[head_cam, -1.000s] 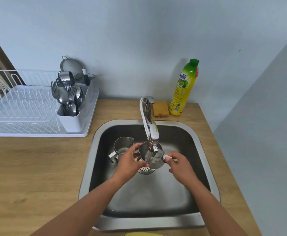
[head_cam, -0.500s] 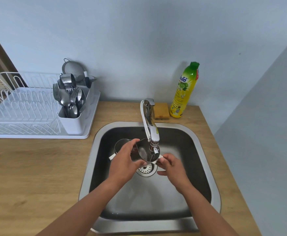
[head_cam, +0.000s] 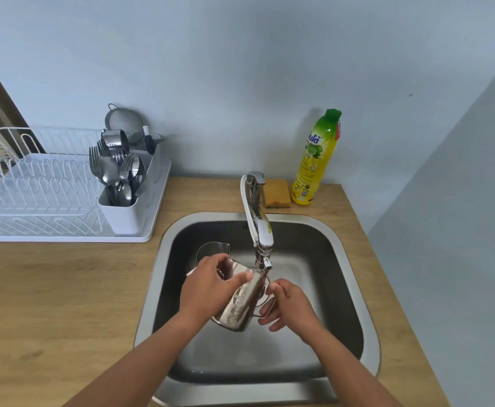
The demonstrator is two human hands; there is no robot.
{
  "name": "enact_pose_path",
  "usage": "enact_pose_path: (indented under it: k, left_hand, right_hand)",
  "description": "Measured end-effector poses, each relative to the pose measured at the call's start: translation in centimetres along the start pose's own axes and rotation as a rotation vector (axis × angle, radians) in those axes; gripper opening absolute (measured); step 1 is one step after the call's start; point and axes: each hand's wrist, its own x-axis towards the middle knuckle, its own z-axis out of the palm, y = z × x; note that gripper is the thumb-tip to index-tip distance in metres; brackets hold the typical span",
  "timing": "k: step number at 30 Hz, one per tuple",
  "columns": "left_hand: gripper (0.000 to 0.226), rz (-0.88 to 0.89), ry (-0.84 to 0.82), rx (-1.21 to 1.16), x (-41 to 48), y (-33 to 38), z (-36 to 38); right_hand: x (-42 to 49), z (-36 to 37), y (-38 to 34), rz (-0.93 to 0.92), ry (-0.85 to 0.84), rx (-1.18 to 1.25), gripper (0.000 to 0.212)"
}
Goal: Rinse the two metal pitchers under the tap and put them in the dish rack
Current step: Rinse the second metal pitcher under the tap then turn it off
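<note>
The fingers (head_cam: 242, 278) of the left hand (head_cam: 208, 290) are wrapped over the rim and upper wall of a shiny stainless-steel pitcher (head_cam: 239, 304), grasping it. The pitcher is tilted hard, its mouth turned up and away toward the back of the sink and its base toward the camera, and it hangs above the basin just below the spout of the chrome tap (head_cam: 258, 227). The right hand (head_cam: 287, 304) is against the pitcher's right side with its fingers curled at the handle; whether they actually grip it I cannot tell.

Behind the left hand, a second stainless-steel pitcher (head_cam: 211, 250) stands upright on the floor of the brushed-steel sink (head_cam: 343, 289), near its back left corner; a white handle tip shows at its left.

The sink is set into a light wooden desk (head_cam: 64, 304). To the left on the desk sits a white wire dish rack (head_cam: 34, 195), with a white cutlery holder (head_cam: 128, 212) full of forks and spoons at its right end. Behind the tap lie a yellow sponge (head_cam: 276, 193) and, just beside it, a yellow dish-soap bottle with a green cap (head_cam: 318, 160), upright against the pale wall.
</note>
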Motion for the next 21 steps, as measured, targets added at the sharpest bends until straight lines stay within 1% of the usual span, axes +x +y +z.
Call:
enact_pose_path:
  k: [2,4,10,12,14,15,17,18,21]
  left_hand:
    - [0.046,-0.051,-0.042,-0.04,-0.2,-0.4,0.2]
    - [0.04,-0.097,-0.105,-0.096,-0.3,-1.0,0.6]
    - [0.033,-0.213,-0.336,-0.358,-0.9,-1.2,1.4]
    - [0.035,-0.25,-0.398,-0.414,-1.0,-1.1,1.7]
    - [0.036,-0.27,-0.439,-0.456,-1.0,-0.9,1.8]
    - [0.032,-0.281,-0.453,-0.473,-1.0,-0.8,1.8]
    - [0.017,-0.292,-0.473,-0.503,-0.9,-0.6,1.8]
    - [0.014,-0.292,-0.485,-0.517,-0.9,-0.5,1.9]
    - [0.02,-0.273,-0.489,-0.519,-0.8,-0.2,2.1]
  right_hand:
    - [-0.1,-0.4,0.0,0.015,0.001,-0.053,0.026]
    - [-0.2,-0.9,0.0,0.016,0.018,-0.131,0.027]
    - [-0.8,-2.7,-0.9,-0.054,0.135,-0.462,0.022]
    - [-1.1,-3.3,-1.2,-0.071,0.167,-0.555,0.022]
    - [-1.2,-3.7,-1.6,-0.1,0.191,-0.635,0.024]
    - [-1.2,-3.9,-1.8,-0.121,0.204,-0.67,0.024]
    - [-1.2,-4.3,-2.1,-0.164,0.231,-0.716,0.022]
    - [-1.2,-4.4,-2.2,-0.181,0.24,-0.721,0.021]
    - [-1.4,-4.5,-2.3,-0.218,0.263,-0.696,0.019]
